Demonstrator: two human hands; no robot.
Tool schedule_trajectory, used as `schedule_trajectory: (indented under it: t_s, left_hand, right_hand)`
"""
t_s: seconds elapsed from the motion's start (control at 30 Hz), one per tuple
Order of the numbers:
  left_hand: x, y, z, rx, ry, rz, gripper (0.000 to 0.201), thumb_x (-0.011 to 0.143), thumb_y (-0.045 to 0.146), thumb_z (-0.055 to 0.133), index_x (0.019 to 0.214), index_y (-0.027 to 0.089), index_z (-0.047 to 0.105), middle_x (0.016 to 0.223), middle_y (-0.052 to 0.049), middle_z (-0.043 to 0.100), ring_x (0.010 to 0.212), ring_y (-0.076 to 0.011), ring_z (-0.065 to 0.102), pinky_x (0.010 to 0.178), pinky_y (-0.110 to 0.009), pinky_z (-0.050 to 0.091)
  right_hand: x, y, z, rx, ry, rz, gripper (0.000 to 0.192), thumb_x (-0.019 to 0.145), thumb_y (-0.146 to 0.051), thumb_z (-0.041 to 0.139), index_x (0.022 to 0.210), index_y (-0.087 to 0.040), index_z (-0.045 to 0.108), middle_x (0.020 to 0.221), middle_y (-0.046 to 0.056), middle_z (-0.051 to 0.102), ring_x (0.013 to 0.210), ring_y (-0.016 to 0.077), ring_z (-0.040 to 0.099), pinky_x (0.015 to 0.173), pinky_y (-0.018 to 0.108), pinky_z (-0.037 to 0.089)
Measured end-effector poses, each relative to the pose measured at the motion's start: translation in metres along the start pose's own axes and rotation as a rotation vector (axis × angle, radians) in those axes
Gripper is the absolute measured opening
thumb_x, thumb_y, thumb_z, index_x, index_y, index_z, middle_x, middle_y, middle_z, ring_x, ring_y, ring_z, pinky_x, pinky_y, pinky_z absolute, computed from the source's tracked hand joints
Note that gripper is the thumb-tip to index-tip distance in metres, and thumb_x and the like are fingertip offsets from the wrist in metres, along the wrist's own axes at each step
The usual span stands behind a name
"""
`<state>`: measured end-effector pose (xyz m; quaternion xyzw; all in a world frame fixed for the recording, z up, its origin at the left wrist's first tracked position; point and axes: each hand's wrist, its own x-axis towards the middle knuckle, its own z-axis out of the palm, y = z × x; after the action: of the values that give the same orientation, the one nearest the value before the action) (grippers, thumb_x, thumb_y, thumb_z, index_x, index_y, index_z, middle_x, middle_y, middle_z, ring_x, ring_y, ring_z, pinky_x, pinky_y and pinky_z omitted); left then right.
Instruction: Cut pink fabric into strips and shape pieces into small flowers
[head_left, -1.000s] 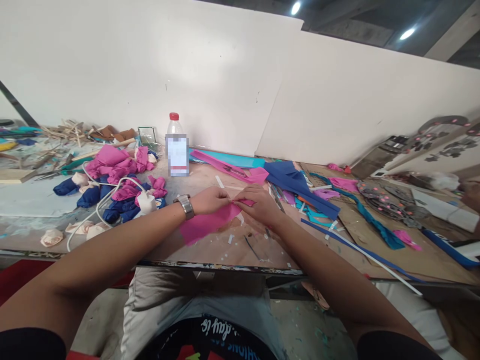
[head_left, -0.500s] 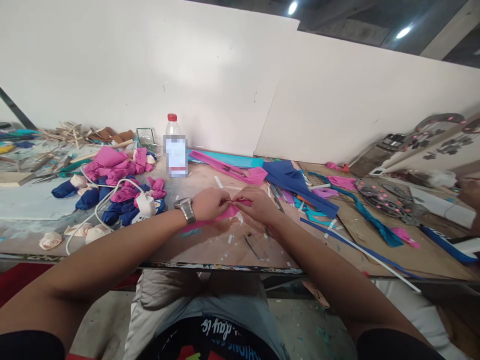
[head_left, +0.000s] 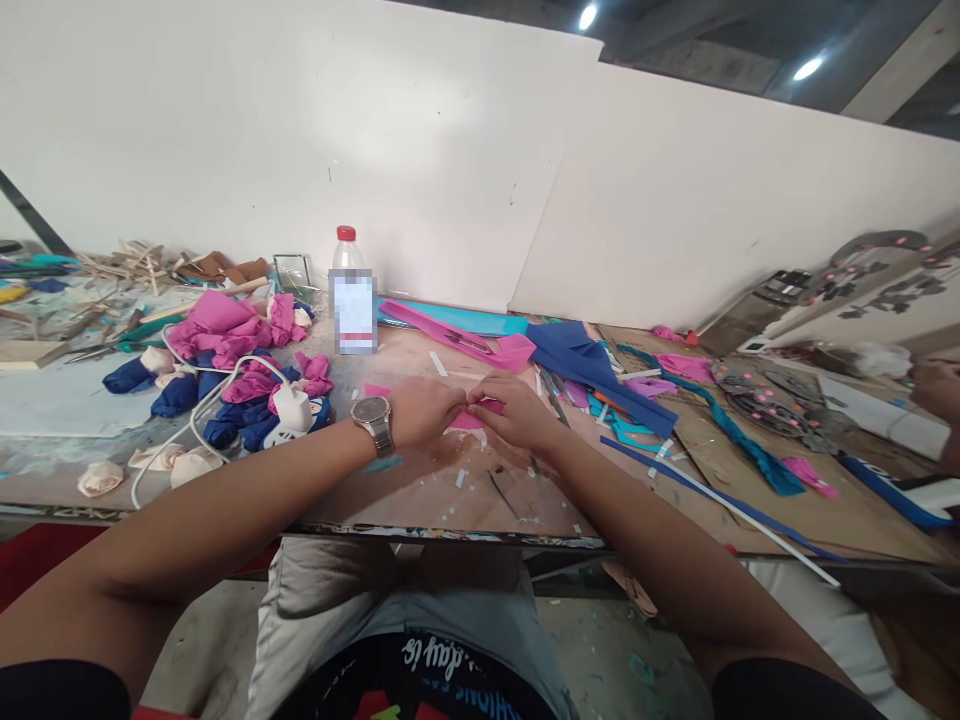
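Both hands meet over the table (head_left: 420,495), so the pink sheet (head_left: 472,418) stays flat between them. The left hand (head_left: 424,410) and right hand (head_left: 514,408) pinch it, fingers narrow.

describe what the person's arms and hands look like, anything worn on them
Both forearms are bare down to the hands. The left hand has a silver metal wristwatch with a round dark dial at the wrist. The right hand shows no watch or ring. Dark short sleeves show at the upper arms.
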<state>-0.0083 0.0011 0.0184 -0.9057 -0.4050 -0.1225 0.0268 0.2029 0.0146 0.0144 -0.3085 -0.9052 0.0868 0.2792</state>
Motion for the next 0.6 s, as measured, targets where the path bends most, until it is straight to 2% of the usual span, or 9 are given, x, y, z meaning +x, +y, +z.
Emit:
schedule_trajectory:
  t_s: [0.2,0.47,0.6]
  left_hand:
    - [0.001,-0.004,0.006,-0.005,-0.010,0.022,0.033,0.101,0.036,0.039,0.098,0.022,0.068,0.084,-0.008,0.072,0.075,-0.0235,0.067,0.061,-0.031,0.036]
    - [0.004,-0.013,0.010,-0.029,0.006,0.062,0.027,0.097,0.042,0.050,0.099,0.021,0.066,0.086,-0.009,0.071,0.078,-0.0246,0.067,0.065,-0.031,0.040]
    - [0.003,-0.009,0.007,-0.039,-0.004,0.029,0.031,0.101,0.041,0.043,0.099,0.021,0.067,0.087,-0.008,0.072,0.078,-0.0234,0.067,0.066,-0.030,0.040]
  right_hand:
    - [0.000,-0.003,-0.003,-0.001,-0.032,0.000,0.023,0.097,-0.036,0.056,0.085,-0.020,0.065,0.084,0.006,0.072,0.082,0.0211,0.063,0.079,0.034,0.045]
    - [-0.001,0.003,0.000,0.016,0.010,0.086,0.020,0.094,-0.037,0.062,0.089,-0.021,0.071,0.088,0.006,0.074,0.084,0.0209,0.065,0.078,0.034,0.048]
    - [-0.001,0.002,0.000,-0.004,-0.001,0.060,0.017,0.095,-0.033,0.060,0.089,-0.020,0.069,0.087,0.007,0.073,0.085,0.0212,0.064,0.079,0.034,0.047]
